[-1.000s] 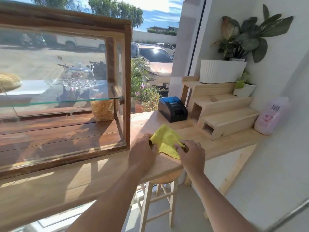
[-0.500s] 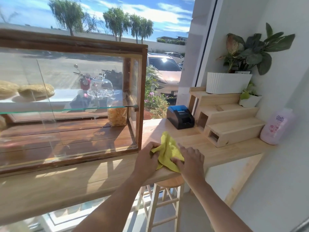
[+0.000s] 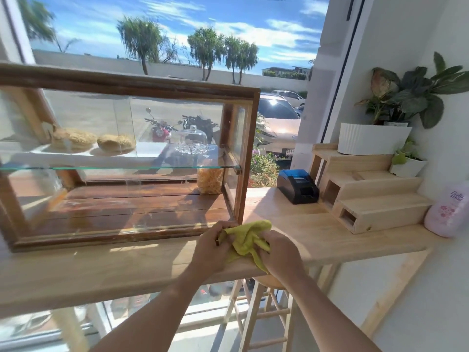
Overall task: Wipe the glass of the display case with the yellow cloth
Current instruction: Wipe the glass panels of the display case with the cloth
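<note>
**Both hands bunch the yellow cloth at the counter's front edge**

The yellow cloth [image 3: 247, 238] is crumpled between both hands, just in front of the lower right corner of the display case [image 3: 121, 158]. The left hand [image 3: 212, 250] grips its left side with fingers curled into the fabric; the right hand [image 3: 280, 252] grips the right side the same way, and a fold hangs past the near edge of the counter [image 3: 317, 229]. Whether the cloth touches the case's frame cannot be told.

The display case stands on the left part of the counter, its wooden frame set back a little from the front edge, leaving a bare strip of wood along its base. Its front glass runs from the left margin of the view to the right corner post. Inside, a glass shelf [image 3: 114, 168] carries bread loaves [image 3: 115, 143] and a glass dome [image 3: 193, 141]; a jar of yellow snacks [image 3: 210, 180] stands on the wooden floor below.

Right of the case the counter lies open up to a black and blue receipt printer [image 3: 298, 185] and a stepped wooden stand [image 3: 368, 191]. A white planter [image 3: 373, 138] tops the stand, a small white pot [image 3: 407, 166] sits beside it, and a pink bottle [image 3: 449, 212] stands against the wall. A wooden stool [image 3: 258, 313] stands under the counter edge below the hands.
</note>
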